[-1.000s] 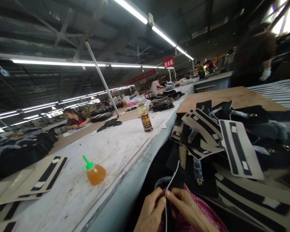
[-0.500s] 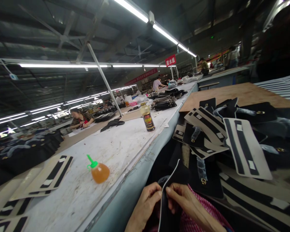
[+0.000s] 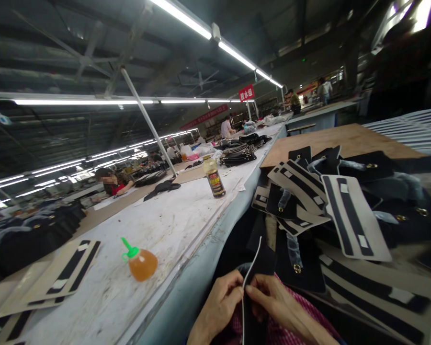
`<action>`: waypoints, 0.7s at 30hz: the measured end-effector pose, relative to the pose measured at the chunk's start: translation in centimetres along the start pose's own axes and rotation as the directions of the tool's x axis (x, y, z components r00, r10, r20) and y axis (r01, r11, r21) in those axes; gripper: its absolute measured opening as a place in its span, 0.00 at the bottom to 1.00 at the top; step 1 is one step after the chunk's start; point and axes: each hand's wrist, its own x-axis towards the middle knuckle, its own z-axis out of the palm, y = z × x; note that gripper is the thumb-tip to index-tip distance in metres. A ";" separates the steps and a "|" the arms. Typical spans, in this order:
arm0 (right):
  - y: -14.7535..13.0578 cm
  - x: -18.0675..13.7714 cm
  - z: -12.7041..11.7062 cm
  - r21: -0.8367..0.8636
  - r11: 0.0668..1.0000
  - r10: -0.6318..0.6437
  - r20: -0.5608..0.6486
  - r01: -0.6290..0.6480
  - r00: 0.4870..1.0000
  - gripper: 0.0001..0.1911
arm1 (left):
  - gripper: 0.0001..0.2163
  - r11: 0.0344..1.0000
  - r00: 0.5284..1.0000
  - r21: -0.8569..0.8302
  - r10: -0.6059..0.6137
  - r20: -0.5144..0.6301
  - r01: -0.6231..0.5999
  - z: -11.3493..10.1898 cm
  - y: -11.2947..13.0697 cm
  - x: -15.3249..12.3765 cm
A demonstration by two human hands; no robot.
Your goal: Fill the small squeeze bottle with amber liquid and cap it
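A black bag panel (image 3: pixel 265 255) with a thin pale edge stands on end over my lap, its edge facing me. My left hand (image 3: pixel 221 299) pinches the panel from the left, thumb close to the pale edge. From the right side, my right hand (image 3: pixel 273 297) grips it at about the same height, with thumb and bent fingers against the black face. Some fingertips are hidden behind the panel. A clear plastic-wrapped part shows just beyond my left fingers.
A squeeze bottle of amber liquid (image 3: pixel 142 264) and a labelled bottle (image 3: pixel 214 179) stand on the white-covered table (image 3: pixel 158 215). Black and beige panels (image 3: pixel 357 218) lie heaped at right, beside a wooden board (image 3: pixel 309 139). More panels (image 3: pixel 70 268) lie at left. Another person (image 3: pixel 115 184) sits across the table.
The view has shifted slightly, so the table and bottles appear a little further left. Both hands keep their hold on the panel, fingers barely shifted. The person across has changed posture.
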 end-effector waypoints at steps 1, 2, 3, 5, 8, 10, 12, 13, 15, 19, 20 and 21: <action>-0.1 -0.1 0.0 -0.006 1.000 -0.003 0.008 0.003 1.000 0.27 | 0.05 1.000 1.000 0.022 0.002 0.002 -0.002 0.1 0.2 0.0; -0.3 -0.3 -0.1 -0.014 1.000 -0.005 0.013 0.005 1.000 0.27 | 0.05 0.999 1.000 0.045 0.002 -0.001 -0.002 0.1 0.4 0.0; -0.5 -0.4 -0.2 -0.025 1.000 -0.006 0.015 0.007 1.000 0.27 | 0.05 0.998 1.000 0.067 0.000 -0.002 0.000 0.2 0.6 0.0; -1.1 -0.7 -0.4 -0.059 0.998 -0.006 0.010 0.007 1.000 0.26 | 0.05 0.995 1.000 0.102 -0.007 0.001 0.007 0.6 1.0 0.1; -2.0 -1.3 -0.8 -0.121 0.993 -0.001 -0.001 0.001 1.000 0.22 | 0.05 0.992 1.000 0.128 -0.013 0.010 0.011 1.1 1.5 0.1; -2.6 -1.6 -1.0 -0.155 0.988 0.003 -0.009 -0.004 1.000 0.19 | 0.06 0.991 1.000 0.132 -0.013 0.010 0.012 1.4 1.6 0.1; -3.0 -1.8 -1.1 -0.174 0.985 0.008 -0.015 -0.010 1.000 0.16 | 0.06 0.991 1.000 0.134 -0.016 0.003 0.015 1.5 1.5 0.1; -3.1 -1.9 -1.1 -0.178 0.984 0.009 -0.015 -0.011 1.000 0.14 | 0.06 0.990 1.000 0.137 -0.018 -0.003 0.018 1.6 1.5 0.1; -3.2 -2.0 -1.1 -0.179 0.984 0.010 -0.013 -0.012 1.000 0.11 | 0.06 0.988 1.000 0.150 -0.022 -0.013 0.023 1.6 1.5 0.0; -3.5 -2.3 -1.2 -0.173 0.985 0.029 0.015 -0.026 0.999 0.13 | 0.07 0.981 0.999 0.191 -0.022 -0.024 0.027 1.8 1.8 -0.2; -3.6 -2.4 -1.3 -0.175 0.984 0.036 0.017 -0.033 0.999 0.14 | 0.07 0.979 0.999 0.202 -0.021 -0.027 0.026 2.0 1.9 -0.2; -3.6 -2.5 -1.4 -0.178 0.983 0.044 0.016 -0.040 0.999 0.15 | 0.07 0.977 0.999 0.214 -0.020 -0.031 0.026 2.1 2.0 -0.2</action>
